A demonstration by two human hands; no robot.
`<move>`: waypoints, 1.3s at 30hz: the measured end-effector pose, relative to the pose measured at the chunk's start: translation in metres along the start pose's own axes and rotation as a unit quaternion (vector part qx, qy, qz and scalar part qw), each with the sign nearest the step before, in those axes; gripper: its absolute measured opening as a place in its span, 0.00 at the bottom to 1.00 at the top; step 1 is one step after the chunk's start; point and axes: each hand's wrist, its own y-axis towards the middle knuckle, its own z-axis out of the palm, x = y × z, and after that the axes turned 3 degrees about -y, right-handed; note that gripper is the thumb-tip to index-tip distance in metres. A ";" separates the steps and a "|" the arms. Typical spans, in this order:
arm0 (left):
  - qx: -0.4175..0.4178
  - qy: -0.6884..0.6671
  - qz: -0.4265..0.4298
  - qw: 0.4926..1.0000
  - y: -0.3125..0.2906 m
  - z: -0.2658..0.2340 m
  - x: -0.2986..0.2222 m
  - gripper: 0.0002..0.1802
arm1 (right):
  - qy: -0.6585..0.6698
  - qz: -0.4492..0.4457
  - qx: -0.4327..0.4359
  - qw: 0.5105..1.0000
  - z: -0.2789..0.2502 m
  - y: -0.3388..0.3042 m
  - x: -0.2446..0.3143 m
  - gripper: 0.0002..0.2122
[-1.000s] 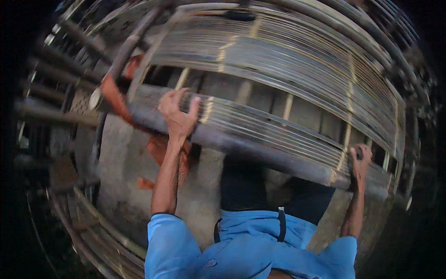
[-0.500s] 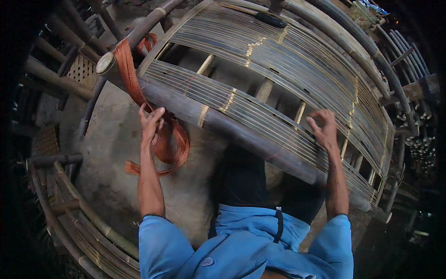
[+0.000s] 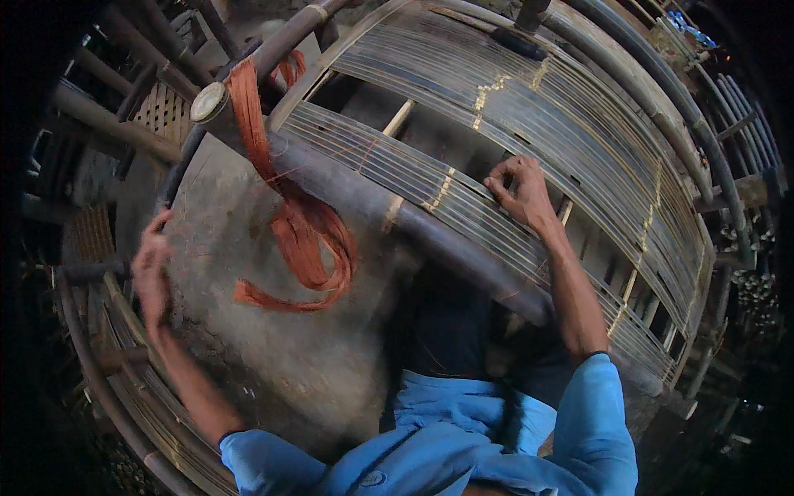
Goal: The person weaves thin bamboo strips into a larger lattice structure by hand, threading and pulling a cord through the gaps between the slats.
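Your shirt (image 3: 463, 446) is bright blue, filling the bottom centre of the frame. It has a collar or placket folded open at the chest, with creased cloth around it. A small round button or badge sits low centre-left on the front. Both sleeves are pushed up: your left sleeve (image 3: 265, 463) ends in a cuff at lower left, your right sleeve (image 3: 595, 413) ends in a dark-edged cuff at lower right. Both forearms are bare past the cuffs. Below the shirt your dark trousers (image 3: 447, 331) show in the centre, near black, detail lost in shadow. Left hand (image 3: 153, 273) is motion-blurred at mid left. Right hand (image 3: 521, 194) is bare, fingers (image 3: 500, 186) sharp, no rings visible.
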 end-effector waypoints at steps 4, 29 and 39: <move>-0.078 -0.340 0.027 0.937 0.040 -0.083 -0.009 0.21 | 0.124 0.037 0.031 0.991 0.029 0.041 0.026 0.12; 0.130 0.315 0.106 0.934 0.203 0.363 0.035 0.16 | 0.219 0.239 0.119 0.939 0.143 0.137 0.069 0.13; 0.305 -0.311 -0.155 0.887 0.192 0.289 0.001 0.32 | 0.539 0.114 0.089 0.830 0.060 0.106 0.076 0.10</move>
